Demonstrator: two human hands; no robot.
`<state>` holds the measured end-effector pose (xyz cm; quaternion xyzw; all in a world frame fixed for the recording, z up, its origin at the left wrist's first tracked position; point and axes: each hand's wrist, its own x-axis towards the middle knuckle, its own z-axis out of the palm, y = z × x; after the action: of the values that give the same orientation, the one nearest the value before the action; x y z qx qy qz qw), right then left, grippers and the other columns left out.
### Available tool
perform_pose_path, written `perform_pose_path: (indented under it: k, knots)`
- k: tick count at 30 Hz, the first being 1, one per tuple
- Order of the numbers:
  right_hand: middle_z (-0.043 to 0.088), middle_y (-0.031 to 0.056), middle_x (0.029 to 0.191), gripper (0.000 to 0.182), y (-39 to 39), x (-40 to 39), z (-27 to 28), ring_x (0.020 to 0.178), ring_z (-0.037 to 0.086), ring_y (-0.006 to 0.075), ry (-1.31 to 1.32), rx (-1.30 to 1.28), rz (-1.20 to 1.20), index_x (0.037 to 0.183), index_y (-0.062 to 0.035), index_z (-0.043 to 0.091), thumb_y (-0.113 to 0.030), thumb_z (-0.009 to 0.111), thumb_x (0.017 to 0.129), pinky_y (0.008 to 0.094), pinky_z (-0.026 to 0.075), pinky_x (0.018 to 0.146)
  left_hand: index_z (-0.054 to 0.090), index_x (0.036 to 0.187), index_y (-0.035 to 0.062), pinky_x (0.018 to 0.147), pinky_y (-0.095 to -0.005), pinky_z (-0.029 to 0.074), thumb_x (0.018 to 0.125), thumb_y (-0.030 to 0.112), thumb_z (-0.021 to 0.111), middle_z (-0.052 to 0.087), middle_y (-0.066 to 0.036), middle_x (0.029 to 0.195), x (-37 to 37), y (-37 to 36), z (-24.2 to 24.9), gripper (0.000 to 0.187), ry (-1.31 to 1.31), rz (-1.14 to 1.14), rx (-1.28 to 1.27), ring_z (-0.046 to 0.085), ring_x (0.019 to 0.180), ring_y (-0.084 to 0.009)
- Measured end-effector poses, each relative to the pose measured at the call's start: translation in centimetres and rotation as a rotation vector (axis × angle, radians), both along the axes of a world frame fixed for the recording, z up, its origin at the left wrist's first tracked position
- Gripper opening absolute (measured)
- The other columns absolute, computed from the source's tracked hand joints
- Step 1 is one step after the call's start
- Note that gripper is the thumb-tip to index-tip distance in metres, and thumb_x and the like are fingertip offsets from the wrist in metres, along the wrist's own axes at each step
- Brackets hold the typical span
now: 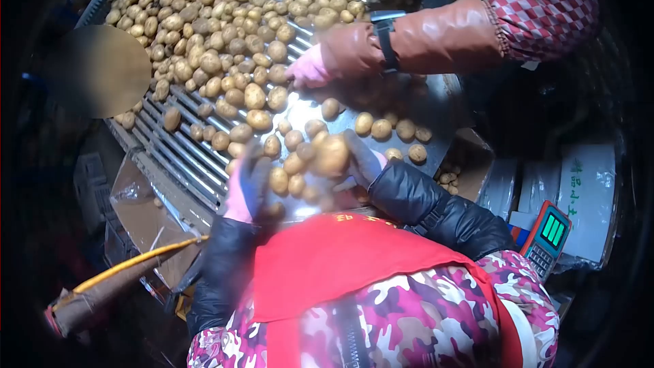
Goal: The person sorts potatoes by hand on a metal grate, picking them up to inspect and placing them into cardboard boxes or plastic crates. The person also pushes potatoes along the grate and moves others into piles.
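potatoes (214, 61) on slats (184, 157), left hand (249, 180), right hand (364, 157) alongside

"Where does the view look from?"

"The wearer's head, above the red apron (327, 259), facing forward and steeply down."

"How near is it?"

"Close over the apron, with the left hand (248, 180) and right hand (364, 158) just beyond it. The slatted rack (178, 157) stretches farther beyond the apron."

"How wide?"

"Very: the outer parts bend around the apron, and darkness rounds off the corners. It's a single view."
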<state>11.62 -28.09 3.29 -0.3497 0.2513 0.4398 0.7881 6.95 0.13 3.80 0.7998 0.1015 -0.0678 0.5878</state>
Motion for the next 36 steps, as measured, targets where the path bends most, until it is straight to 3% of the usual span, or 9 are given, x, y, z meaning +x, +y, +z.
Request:
perform_pose_path:
  k: [1, 4, 10, 14, 19, 23, 28, 32, 36]
  knots:
    - [0.069, 0.0126, 0.099, 0.047, 1.3, 0.2, 2.7, 0.078, 0.064, 0.025, -0.001, -0.01, 0.068, 0.125, -0.0072, 0.066, -0.047, 0.061, 0.1, 0.0364, 0.056, 0.071, 0.036, 0.161, 0.0114, 0.112, -0.0436, 0.045, 0.103, 0.028, 0.067, 0.053, -0.019, 0.15, -1.2, -2.0, 3.1, 0.067, 0.28, 0.05, -0.732, 0.056, 0.133, -0.0279]
    - [0.072, 0.0103, 0.102, 0.048, 2.7, 1.1, 4.1, 0.067, 0.067, 0.0191, -0.328, -0.144, 0.302, 0.132, -0.0044, 0.061, -0.043, 0.052, 0.105, 0.0288, 0.056, 0.065, 0.026, 0.161, 0.0002, 0.115, -0.041, 0.044, 0.107, 0.029, 0.056, 0.052, -0.018, 0.152, -1.1, -4.7, 3.2, 0.067, 0.019, -0.098, -1.317, 0.053, 0.139, -0.0318]
    - [0.068, 0.01, 0.113, 0.045, 1.2, 1.1, 3.3, 0.077, 0.067, 0.0162, -0.865, -0.29, 0.416, 0.15, -0.0071, 0.045, -0.016, 0.052, 0.107, 0.0289, 0.057, 0.067, 0.03, 0.155, 0.0024, 0.104, -0.0359, 0.053, 0.091, -0.003, 0.071, 0.059, -0.015, 0.138, -5.5, -2.1, -2.2, 0.076, -0.113, 0.219, -1.063, 0.06, 0.128, -0.0224]
    - [0.069, 0.011, 0.102, 0.043, -2.1, 3.2, -7.8, 0.076, 0.071, 0.0237, -0.419, -0.129, 0.351, 0.143, -0.0062, 0.054, -0.033, 0.051, 0.109, 0.035, 0.06, 0.065, 0.045, 0.145, 0.0011, 0.086, -0.0308, 0.057, 0.096, 0.004, 0.069, 0.065, -0.012, 0.113, -11.5, 1.8, -3.9, 0.055, -0.005, 0.451, -0.994, 0.07, 0.092, -0.0197]
    - [0.07, 0.0099, 0.088, 0.033, -1.1, 1.2, -2.1, 0.065, 0.068, 0.0228, -0.375, -0.311, 0.251, 0.127, -0.0066, 0.059, -0.033, 0.052, 0.107, 0.0327, 0.057, 0.057, 0.066, 0.116, 0.0103, 0.049, -0.0289, 0.052, 0.101, 0.055, 0.057, 0.07, -0.009, 0.093, -22.9, 5.4, 0.8, 0.048, 0.027, 0.909, -0.753, 0.065, 0.066, -0.0196]
    - [0.069, 0.0084, 0.084, 0.031, -1.9, 3.2, -6.3, 0.062, 0.067, 0.0215, -0.405, -0.381, 0.355, 0.122, -0.008, 0.059, -0.034, 0.053, 0.106, 0.031, 0.055, 0.053, 0.065, 0.116, 0.007, 0.061, -0.0352, 0.06, 0.098, 0.044, 0.063, 0.07, -0.011, 0.099, -31.1, 16.7, 1.0, 0.041, -0.403, 1.429, -1.198, 0.069, 0.079, -0.0221]
    - [0.069, 0.0066, 0.079, 0.029, -3.3, 5.6, -14.4, 0.059, 0.065, 0.0198, -0.875, -0.455, 0.62, 0.116, -0.0098, 0.06, -0.036, 0.054, 0.105, 0.0289, 0.051, 0.049, 0.063, 0.123, 0.0022, 0.084, -0.0365, 0.06, 0.101, 0.037, 0.062, 0.068, -0.014, 0.116, -37.0, 27.8, 0.4, 0.041, -0.777, 1.374, -0.723, 0.066, 0.103, -0.024]
    - [0.068, 0.0045, 0.081, 0.026, -1.2, 3.5, -6.6, 0.06, 0.065, 0.0181, -0.265, -0.509, 0.38, 0.116, -0.017, 0.06, -0.039, 0.055, 0.103, 0.0295, 0.05, 0.046, 0.061, 0.129, -0.0016, 0.102, -0.0376, 0.059, 0.104, 0.032, 0.061, 0.066, -0.016, 0.13, -39.4, 30.9, -2.3, 0.041, -0.779, 1.303, -0.134, 0.064, 0.122, -0.0255]
    - [0.068, 0.0057, 0.082, 0.032, -2.1, 3.3, -6.0, 0.06, 0.064, 0.0179, -0.189, -0.449, 0.346, 0.121, -0.0132, 0.061, -0.038, 0.055, 0.103, 0.0286, 0.05, 0.046, 0.061, 0.128, -0.0005, 0.104, -0.0435, 0.059, 0.105, 0.036, 0.056, 0.063, -0.019, 0.134, -37.3, 29.6, 1.6, 0.043, -0.807, 1.485, -1.092, 0.061, 0.127, -0.0292]
